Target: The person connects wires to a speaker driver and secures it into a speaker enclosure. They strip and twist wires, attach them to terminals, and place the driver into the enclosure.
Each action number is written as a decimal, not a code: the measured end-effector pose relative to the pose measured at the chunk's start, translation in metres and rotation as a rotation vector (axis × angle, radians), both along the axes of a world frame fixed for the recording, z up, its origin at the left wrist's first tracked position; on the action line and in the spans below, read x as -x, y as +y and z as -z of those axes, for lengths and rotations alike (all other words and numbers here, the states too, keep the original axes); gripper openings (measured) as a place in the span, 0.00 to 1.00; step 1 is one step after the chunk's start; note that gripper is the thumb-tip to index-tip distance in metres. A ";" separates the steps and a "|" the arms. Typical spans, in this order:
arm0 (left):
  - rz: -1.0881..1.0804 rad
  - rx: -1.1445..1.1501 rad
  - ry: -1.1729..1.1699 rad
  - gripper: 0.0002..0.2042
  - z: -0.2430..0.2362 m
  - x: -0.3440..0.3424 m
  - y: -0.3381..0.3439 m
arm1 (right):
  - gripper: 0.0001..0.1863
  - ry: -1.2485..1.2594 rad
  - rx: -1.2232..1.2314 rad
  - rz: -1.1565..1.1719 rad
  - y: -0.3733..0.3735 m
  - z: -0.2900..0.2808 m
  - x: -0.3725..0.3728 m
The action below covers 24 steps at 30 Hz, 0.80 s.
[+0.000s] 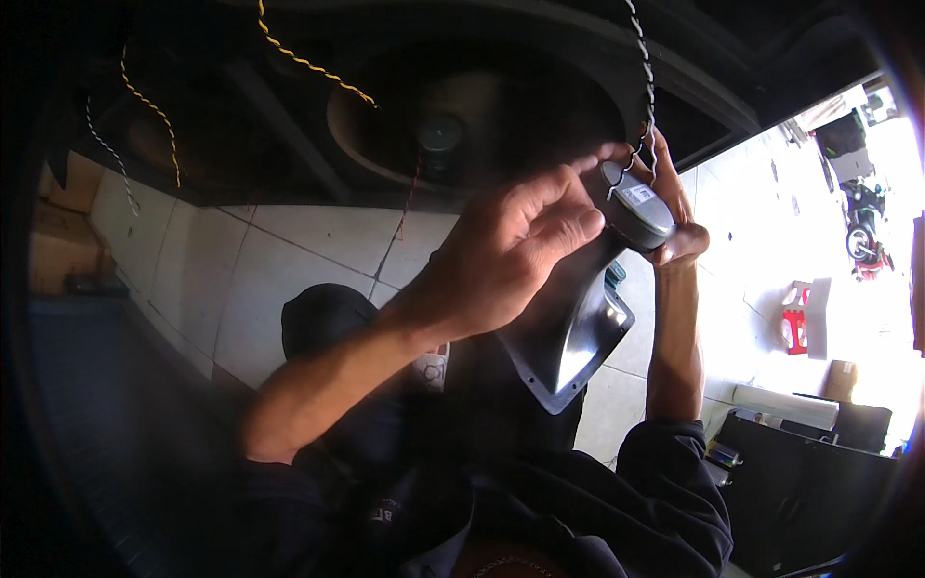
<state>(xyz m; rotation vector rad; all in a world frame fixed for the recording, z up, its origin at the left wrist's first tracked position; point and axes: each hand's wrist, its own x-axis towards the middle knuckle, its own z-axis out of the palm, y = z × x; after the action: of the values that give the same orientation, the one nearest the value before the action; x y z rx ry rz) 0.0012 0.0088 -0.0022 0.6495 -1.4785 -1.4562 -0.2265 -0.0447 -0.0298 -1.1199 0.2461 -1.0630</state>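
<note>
A horn speaker driver (644, 214), round and dark grey with a pale label on its back, is held up below the dark cabinet, its black flared horn (578, 337) pointing down toward me. My right hand (679, 207) wraps round the driver's far and right side, thumb at its lower edge. At the driver's left edge, my left hand (525, 246) is closed in a pinch; whatever sits between thumb and fingers is hidden. A twisted black-and-white wire (647, 72) drops from above and splits into two strands, which reach the driver beside my fingers.
Overhead is a dark cabinet (260, 116) with a large round opening. Yellow twisted wires (313, 65), a thin red wire (414, 188) and another black-and-white wire (111, 149) hang from it. Pale floor tiles (289, 255) lie below. A black box (809, 491) stands right, near a red-and-white stool (797, 318).
</note>
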 end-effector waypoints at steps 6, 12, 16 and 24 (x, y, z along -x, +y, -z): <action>0.049 0.278 -0.248 0.09 0.004 0.003 -0.021 | 0.66 0.071 -0.045 0.007 -0.008 0.000 0.006; 0.174 0.318 -0.204 0.10 -0.001 0.002 -0.030 | 0.61 0.580 0.356 0.479 0.005 -0.038 0.031; 0.203 0.345 -0.165 0.09 0.009 0.001 -0.036 | 0.31 0.878 0.308 0.740 0.051 -0.088 -0.007; 0.212 0.379 -0.076 0.09 0.017 0.007 -0.047 | 0.21 0.836 0.104 0.560 0.050 -0.099 -0.038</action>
<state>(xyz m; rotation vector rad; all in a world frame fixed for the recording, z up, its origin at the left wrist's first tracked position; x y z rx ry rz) -0.0060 -0.0383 -0.0195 0.3255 -1.8663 -1.2655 -0.1885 0.0054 0.0694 -1.5992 1.2335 -1.0330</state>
